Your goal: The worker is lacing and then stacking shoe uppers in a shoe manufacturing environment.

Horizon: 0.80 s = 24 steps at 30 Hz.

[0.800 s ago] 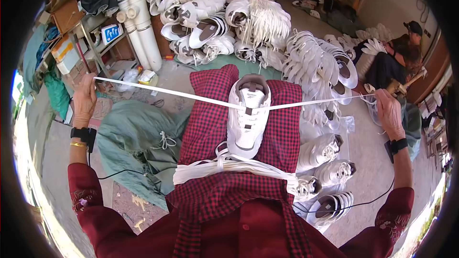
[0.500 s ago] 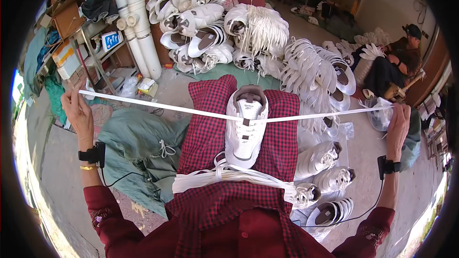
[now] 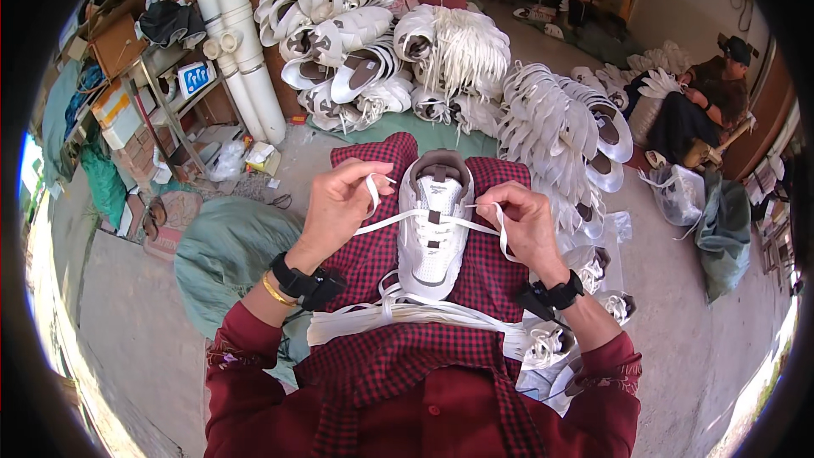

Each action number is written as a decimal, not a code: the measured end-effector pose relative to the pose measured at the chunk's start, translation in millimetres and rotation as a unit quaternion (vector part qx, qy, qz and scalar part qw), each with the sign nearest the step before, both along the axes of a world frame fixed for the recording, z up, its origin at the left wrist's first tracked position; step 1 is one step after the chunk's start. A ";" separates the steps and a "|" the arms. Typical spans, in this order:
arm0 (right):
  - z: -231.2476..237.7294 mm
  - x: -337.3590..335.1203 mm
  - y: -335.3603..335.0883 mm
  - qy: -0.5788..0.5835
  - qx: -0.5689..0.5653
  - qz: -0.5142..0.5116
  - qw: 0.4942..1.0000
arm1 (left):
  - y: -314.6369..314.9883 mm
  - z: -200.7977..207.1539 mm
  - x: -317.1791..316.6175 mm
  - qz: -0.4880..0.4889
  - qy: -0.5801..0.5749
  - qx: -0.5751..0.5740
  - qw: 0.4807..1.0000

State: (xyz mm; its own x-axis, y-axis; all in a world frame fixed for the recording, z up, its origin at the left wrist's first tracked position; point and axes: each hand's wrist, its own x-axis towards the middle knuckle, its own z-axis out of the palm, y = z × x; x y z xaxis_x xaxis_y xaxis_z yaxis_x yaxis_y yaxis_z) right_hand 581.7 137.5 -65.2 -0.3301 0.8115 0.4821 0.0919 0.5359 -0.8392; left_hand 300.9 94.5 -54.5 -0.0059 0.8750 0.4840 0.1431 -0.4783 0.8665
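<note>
A white shoe (image 3: 434,246) with a dark collar lies on my lap over a red-and-black checked apron (image 3: 373,263), its toe toward me. A flat white shoelace (image 3: 386,222) runs across the shoe through its upper part, with one end to each side. My left hand (image 3: 343,203) pinches one lace end left of the shoe's collar, the lace looping below the fingers. On the other side my right hand (image 3: 521,216) pinches the other end near the shoe's edge, its lace hanging in a loop. A bundle of white laces (image 3: 415,315) lies across my lap below the toe.
Stacks of white shoes (image 3: 339,42) and shoe uppers (image 3: 551,144) stand ahead. Several laced shoes (image 3: 547,343) sit by my right side. Green sacking (image 3: 229,246) lies at my left, beyond it a cluttered shelf (image 3: 161,102). A co-worker (image 3: 704,97) sits at far right.
Both hands have come inward from far out at the sides to beside the shoe. The lace, stretched taut before, now hangs in slack loops from both hands.
</note>
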 end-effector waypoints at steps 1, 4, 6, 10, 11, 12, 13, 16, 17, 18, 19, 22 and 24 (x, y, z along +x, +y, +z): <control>1.6 -4.8 -1.0 -0.002 -0.002 0.003 1.000 | 5.2 -6.9 8.1 -0.032 0.023 0.024 0.999; 3.4 -9.5 -2.0 -0.076 0.019 -0.011 0.997 | 6.5 -15.9 20.1 -0.049 0.050 0.019 0.997; 2.4 -8.2 -0.5 -0.067 -0.015 -0.008 0.998 | 5.4 -16.7 20.6 -0.057 0.027 -0.001 0.998; 3.2 -8.8 -0.7 -0.093 -0.036 -0.017 0.995 | -0.6 -18.9 19.4 -0.052 0.007 -0.023 0.998; 3.4 -9.1 0.4 -0.096 -0.036 -0.015 0.995 | -1.7 -19.0 19.2 -0.050 0.004 -0.023 0.998; 3.6 -10.3 1.8 -0.097 -0.050 -0.017 0.994 | -2.6 -18.6 18.6 -0.039 -0.005 -0.033 0.999; 4.1 -11.5 2.6 -0.098 -0.063 -0.020 0.993 | -3.2 -18.6 18.1 -0.028 -0.014 -0.042 0.999; 6.4 -20.9 1.1 -0.123 -0.013 -0.031 0.992 | -5.3 -21.7 17.9 -0.023 -0.044 -0.063 0.997; 7.8 -23.1 3.4 -0.127 -0.012 -0.027 0.991 | -5.1 -22.7 17.9 -0.019 -0.048 -0.063 0.997; 9.8 -27.0 6.2 -0.140 -0.017 -0.016 0.990 | -5.3 -23.3 17.3 -0.009 -0.031 -0.063 0.997; 11.5 -30.7 8.3 -0.153 -0.022 -0.005 0.988 | -6.4 -24.1 17.2 0.002 -0.015 -0.064 0.998; 18.7 -24.5 12.6 -0.169 -0.067 0.014 0.983 | -9.3 -25.3 19.7 0.032 0.029 -0.039 0.998; 18.7 -21.2 10.9 -0.173 -0.089 0.025 0.980 | -9.6 -26.1 20.3 0.051 0.018 -0.031 0.998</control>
